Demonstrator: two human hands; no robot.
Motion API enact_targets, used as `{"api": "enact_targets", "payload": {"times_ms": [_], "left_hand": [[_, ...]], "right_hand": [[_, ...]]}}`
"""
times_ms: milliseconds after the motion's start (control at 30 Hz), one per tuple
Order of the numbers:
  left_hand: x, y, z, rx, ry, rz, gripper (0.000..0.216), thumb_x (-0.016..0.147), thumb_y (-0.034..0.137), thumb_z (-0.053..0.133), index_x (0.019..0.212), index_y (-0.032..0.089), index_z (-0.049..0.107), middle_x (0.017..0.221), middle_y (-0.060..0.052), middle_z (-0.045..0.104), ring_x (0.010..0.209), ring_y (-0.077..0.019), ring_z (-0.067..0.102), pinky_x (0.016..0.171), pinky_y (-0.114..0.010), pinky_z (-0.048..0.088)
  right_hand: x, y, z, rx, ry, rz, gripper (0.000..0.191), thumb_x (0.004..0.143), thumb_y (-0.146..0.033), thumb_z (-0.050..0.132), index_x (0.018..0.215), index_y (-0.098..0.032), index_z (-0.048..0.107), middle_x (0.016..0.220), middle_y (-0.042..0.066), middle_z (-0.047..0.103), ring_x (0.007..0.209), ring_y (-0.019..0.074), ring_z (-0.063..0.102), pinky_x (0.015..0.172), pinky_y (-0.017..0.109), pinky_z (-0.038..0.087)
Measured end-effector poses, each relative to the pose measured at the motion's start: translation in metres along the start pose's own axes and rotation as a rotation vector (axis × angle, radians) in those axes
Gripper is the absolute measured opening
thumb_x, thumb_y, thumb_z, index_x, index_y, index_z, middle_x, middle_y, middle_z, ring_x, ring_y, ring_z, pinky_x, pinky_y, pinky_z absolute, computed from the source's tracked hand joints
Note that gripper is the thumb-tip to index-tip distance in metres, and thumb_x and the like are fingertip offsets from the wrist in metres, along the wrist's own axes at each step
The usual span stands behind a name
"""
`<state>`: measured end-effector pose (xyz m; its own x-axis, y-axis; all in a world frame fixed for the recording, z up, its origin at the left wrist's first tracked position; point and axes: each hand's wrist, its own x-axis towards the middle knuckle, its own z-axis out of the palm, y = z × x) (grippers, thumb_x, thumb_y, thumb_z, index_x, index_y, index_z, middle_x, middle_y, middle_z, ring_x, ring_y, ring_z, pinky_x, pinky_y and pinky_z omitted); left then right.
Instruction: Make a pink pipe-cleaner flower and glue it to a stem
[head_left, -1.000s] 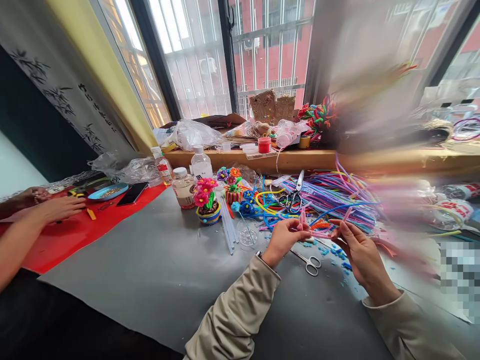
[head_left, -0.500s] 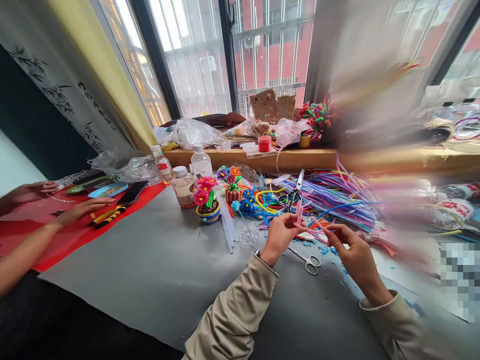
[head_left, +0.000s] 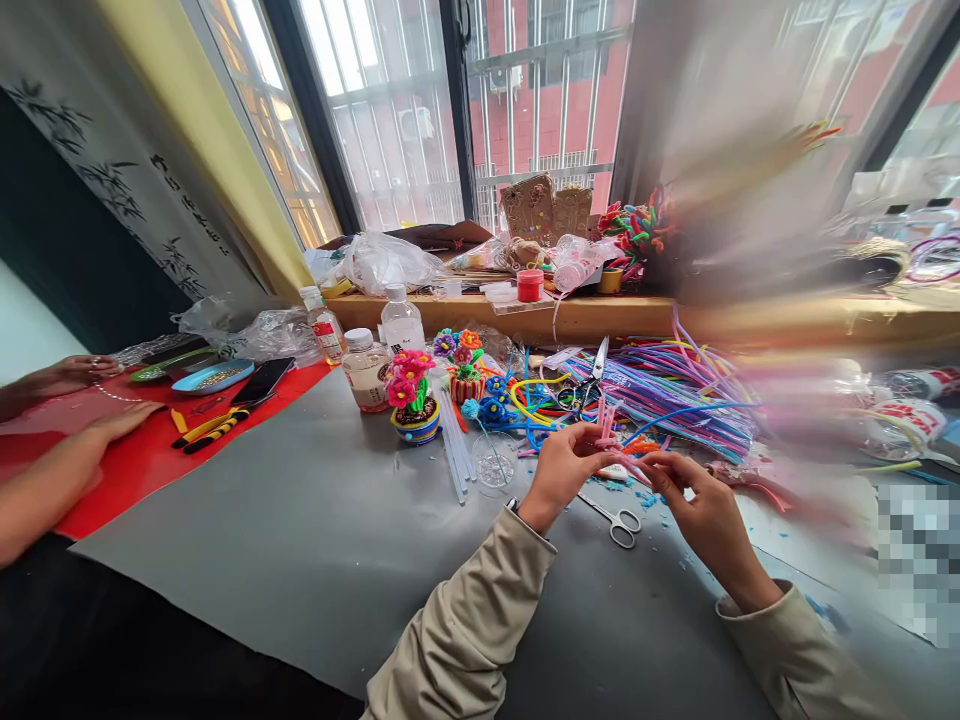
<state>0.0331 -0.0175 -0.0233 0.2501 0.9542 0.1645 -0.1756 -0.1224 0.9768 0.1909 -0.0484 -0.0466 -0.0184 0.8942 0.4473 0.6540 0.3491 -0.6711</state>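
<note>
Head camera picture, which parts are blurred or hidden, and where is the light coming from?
Head view: right side smeared and streaky, a pixelated patch at the lower right; daylight enters through the barred window; both hands, left hand and right hand, and the small scissors stay sharp.

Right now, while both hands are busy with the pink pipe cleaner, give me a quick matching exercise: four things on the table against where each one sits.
Things:
1. small scissors
2. pink pipe cleaner
3. phone
4. flower pot

Places:
A. on the red sheet, beside the blue dish
B. on the grey mat, just below the hands
C. pinched between the left hand and right hand
D. next to the capped jar, left of the clear sticks

Pairs: 1-B, 2-C, 3-A, 4-D
</note>
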Motion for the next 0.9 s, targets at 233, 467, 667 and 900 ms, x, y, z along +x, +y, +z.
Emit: {"api": "enact_targets", "payload": {"times_ms": [233, 467, 667, 900], "left_hand": [[0.0015, -0.0005, -0.0012, -0.03, 0.021, 0.025, 0.021, 0.051, 0.022, 0.068, 0.064, 0.013, 0.055, 0.072, -0.003, 0.06, 0.068, -0.0132, 0.056, 0.063, -0.024, 0.044], [0.0027, 0.0041, -0.0033, -0.163, 0.157, -0.069, 0.029, 0.044, 0.023, 0.073, 0.066, 0.012, 0.057, 0.062, 0.001, 0.056, 0.059, -0.0091, 0.053, 0.061, -0.023, 0.042], [0.0014, 0.0017, -0.0039, -0.239, 0.133, -0.141, 0.032, 0.044, 0.026, 0.073, 0.068, 0.012, 0.057, 0.061, 0.001, 0.057, 0.057, -0.0094, 0.054, 0.061, -0.024, 0.043], [0.0032, -0.0023, -0.0059, -0.212, 0.121, -0.132, 0.031, 0.044, 0.025, 0.073, 0.067, 0.011, 0.057, 0.061, 0.0, 0.057, 0.058, -0.0098, 0.054, 0.062, -0.025, 0.044]], "right_hand": [[0.0018, -0.0056, -0.0025, 0.006, 0.019, -0.072, 0.021, 0.078, -0.036, 0.044, 0.081, -0.021, 0.058, 0.075, 0.001, 0.058, 0.056, 0.0114, 0.048, 0.053, 0.023, 0.04], [0.0022, 0.0019, -0.0055, -0.227, 0.117, -0.325, 0.031, 0.076, -0.033, 0.049, 0.103, -0.019, 0.053, 0.089, 0.005, 0.056, 0.073, 0.0149, 0.054, 0.063, 0.025, 0.045], [0.0003, 0.0014, -0.0034, -0.45, 0.16, -0.522, 0.03, 0.08, -0.024, 0.044, 0.108, -0.015, 0.051, 0.082, 0.006, 0.06, 0.075, 0.0161, 0.056, 0.069, 0.026, 0.043], [-0.0006, -0.0022, -0.0054, -0.478, 0.135, -0.587, 0.026, 0.083, -0.021, 0.038, 0.097, -0.012, 0.058, 0.08, 0.006, 0.064, 0.072, 0.015, 0.059, 0.068, 0.024, 0.043]]}}
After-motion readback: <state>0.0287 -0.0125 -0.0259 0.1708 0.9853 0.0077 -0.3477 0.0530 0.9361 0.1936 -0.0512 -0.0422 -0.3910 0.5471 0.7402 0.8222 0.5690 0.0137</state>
